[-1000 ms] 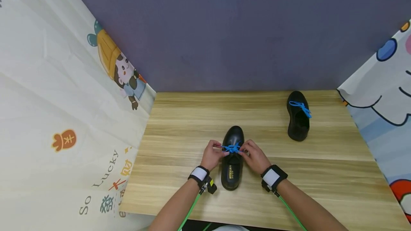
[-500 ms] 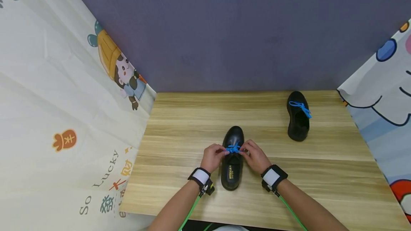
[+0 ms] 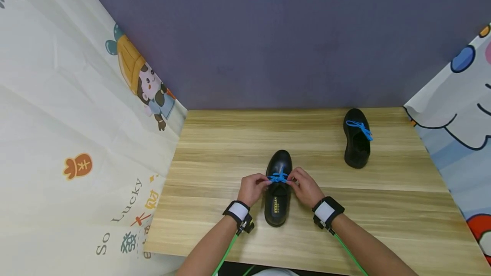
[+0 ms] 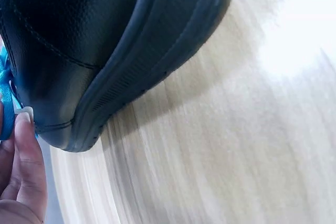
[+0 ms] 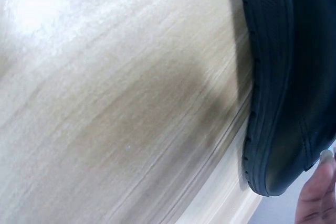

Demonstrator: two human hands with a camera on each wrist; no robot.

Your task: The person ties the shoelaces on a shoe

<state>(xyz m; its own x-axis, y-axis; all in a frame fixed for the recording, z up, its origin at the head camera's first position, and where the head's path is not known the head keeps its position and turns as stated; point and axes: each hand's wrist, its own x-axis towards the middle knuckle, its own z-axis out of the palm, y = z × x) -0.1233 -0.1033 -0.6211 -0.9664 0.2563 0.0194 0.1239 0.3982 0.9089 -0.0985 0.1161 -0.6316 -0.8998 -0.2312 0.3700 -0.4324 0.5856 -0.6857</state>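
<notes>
A black leather shoe stands upright, toe pointing away, with a blue shoelace tied in a bow across its front. On the left side my left hand pinches one part of the lace between thumb and fingers; the left wrist view shows the blue lace at those fingertips beside the shoe's side. My right hand has thumb and forefinger together at the lace's right side. In the right wrist view the fingers are cut off by the frame edge, and the lace is mostly hidden.
Another black shoe with a tied blue lace stands at the back right of the wooden table. A dark grey panel rises behind the table. Printed cloths hang at the left and the right. Green cables run along both forearms.
My left hand's fingers have come together on the lace and drawn slightly to the left, with some blue lace stretched toward them. The right hand has barely moved.
</notes>
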